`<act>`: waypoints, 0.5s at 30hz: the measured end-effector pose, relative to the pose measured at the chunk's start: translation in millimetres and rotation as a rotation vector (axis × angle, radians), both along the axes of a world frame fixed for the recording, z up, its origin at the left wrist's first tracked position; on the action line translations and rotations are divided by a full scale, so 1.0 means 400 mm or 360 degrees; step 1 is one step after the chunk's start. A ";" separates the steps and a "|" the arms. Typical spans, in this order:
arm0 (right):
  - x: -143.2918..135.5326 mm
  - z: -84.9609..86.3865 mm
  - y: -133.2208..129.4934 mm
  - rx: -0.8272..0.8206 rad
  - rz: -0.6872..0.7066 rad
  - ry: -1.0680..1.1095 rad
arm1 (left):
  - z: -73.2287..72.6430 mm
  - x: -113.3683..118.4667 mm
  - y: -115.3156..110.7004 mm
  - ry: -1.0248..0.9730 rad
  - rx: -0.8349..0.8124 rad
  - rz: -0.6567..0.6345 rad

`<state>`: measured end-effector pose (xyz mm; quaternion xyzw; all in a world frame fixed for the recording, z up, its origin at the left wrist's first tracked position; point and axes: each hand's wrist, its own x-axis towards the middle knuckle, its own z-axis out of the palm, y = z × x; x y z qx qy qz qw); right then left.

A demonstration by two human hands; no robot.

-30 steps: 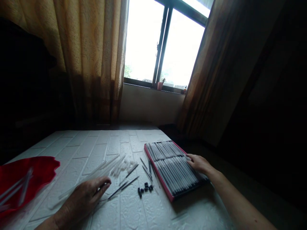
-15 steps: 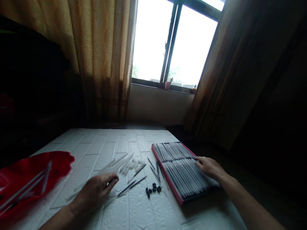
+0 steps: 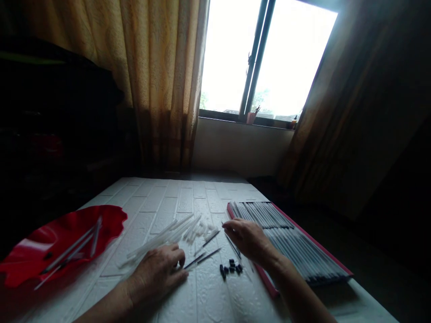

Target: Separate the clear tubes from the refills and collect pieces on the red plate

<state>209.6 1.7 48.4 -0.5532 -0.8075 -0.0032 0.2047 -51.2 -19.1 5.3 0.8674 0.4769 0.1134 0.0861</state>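
Note:
My left hand rests on the tabletop, its fingers curled and its thumb close to the index finger. The near end of a thin dark-tipped stick, like a pen refill, meets these fingertips; whether they grip it is unclear. My right hand hovers at the left edge of a shallow red box, fingertips together over several thin dark sticks. What they hold, if anything, is hidden. Rows of greyish pen-like sticks fill the box. Small black plugs lie between my hands.
Clear tubes and short white pieces lie beyond my left hand. A red wavy-rimmed dish with several tubes stands at the left. The white brick-patterned table ends before a wall with a window and curtains.
My right hand has moved left from the box's right side to its left edge. My left hand has come closer to the dark-tipped sticks. The view has turned slightly left.

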 end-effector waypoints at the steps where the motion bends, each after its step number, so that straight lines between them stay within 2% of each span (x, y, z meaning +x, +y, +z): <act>1: -0.018 0.001 0.013 0.0007 -0.0004 0.0012 | -0.001 0.001 0.000 0.0008 -0.0004 0.0014; 5: -0.076 0.005 0.076 -0.0037 -0.0069 0.0025 | -0.006 -0.001 0.009 0.0072 0.0014 0.0039; 8: -0.116 -0.011 0.119 -0.0081 -0.0072 -0.0014 | -0.009 -0.003 0.011 0.0120 0.0012 0.0049; 15: -0.200 -0.059 0.170 -0.0185 0.0169 -0.0265 | 0.002 -0.001 -0.001 0.0092 -0.0030 0.0067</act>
